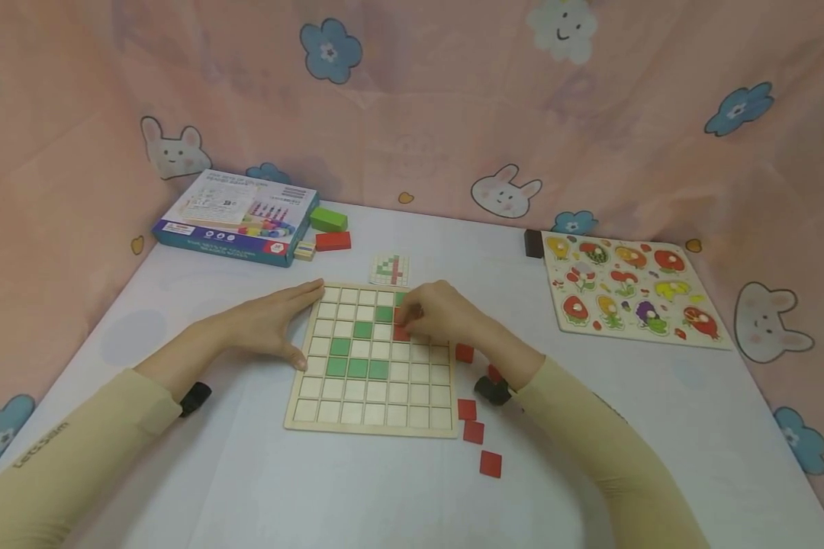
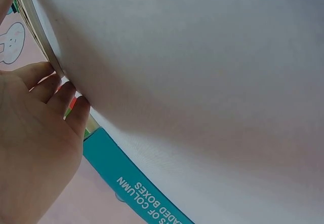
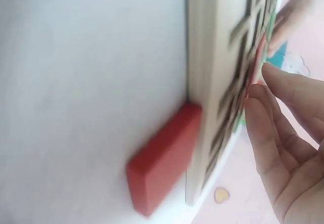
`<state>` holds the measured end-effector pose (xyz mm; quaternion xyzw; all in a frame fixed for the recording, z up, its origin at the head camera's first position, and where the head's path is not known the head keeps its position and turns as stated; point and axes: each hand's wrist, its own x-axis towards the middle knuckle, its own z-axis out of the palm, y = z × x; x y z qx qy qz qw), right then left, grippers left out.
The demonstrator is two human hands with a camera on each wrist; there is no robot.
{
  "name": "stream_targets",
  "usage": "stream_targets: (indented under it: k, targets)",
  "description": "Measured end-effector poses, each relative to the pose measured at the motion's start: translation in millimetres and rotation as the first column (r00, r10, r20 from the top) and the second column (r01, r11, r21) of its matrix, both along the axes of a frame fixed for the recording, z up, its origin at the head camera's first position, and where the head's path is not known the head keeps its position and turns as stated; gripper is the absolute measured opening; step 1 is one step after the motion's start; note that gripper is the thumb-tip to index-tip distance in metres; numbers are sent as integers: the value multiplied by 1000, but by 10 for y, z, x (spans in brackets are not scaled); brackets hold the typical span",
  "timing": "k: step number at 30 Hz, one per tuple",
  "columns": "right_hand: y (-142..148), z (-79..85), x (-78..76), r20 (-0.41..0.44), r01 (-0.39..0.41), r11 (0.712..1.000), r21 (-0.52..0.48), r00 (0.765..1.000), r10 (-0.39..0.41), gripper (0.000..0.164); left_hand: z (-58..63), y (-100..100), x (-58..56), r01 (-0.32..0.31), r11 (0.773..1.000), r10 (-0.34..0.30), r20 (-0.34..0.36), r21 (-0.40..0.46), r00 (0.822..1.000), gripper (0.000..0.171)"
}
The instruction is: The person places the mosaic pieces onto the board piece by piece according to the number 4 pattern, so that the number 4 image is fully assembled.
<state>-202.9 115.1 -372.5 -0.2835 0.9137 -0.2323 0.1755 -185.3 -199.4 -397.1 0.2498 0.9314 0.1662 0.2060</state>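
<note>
A wooden grid board (image 1: 371, 432) lies on the white table, with several green tiles (image 1: 358, 368) set in its squares. Along the board's left edge rests my left hand (image 1: 264, 320), thumb and fingers spread; in the left wrist view its fingertips touch the rim. My right hand (image 1: 446, 313) reaches over the upper right squares, its fingertips at red tiles (image 1: 401, 333) in the grid. The right wrist view shows a small gap between thumb and fingers. Beside the board's right edge lie several loose red tiles (image 1: 490, 463), one partly hidden by the right wrist.
A small pattern card (image 1: 389, 271) lies beyond the board. At the back left are a blue box (image 1: 223, 252), a green block (image 1: 329, 220), a red block (image 1: 333, 242) and a striped block (image 1: 305, 251). Toward the right sit a fruit puzzle board (image 1: 632, 290) and a dark block (image 1: 533, 244).
</note>
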Motion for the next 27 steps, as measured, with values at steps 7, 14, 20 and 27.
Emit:
stream_targets:
  k: [7,14,20,27]
  targets:
    - [360,48,-38,50,21,1000,5,999,-22,2,9,8,8,-1,1000,1,-1,-2,1000,134]
    - [775,-4,-102,141,-39,999,16,989,36,8,16,2,12,-2,1000,2,5,-2,1000,134]
    - [947,-43,-77,218,-97,995,0,971,94,23,18,-1,9,1,1000,-1,4,-1,1000,134]
    - [978,-96,-36,214,-117,993,-21,970,118,28,13,-3,10,3,1000,-3,6,-2,1000,134]
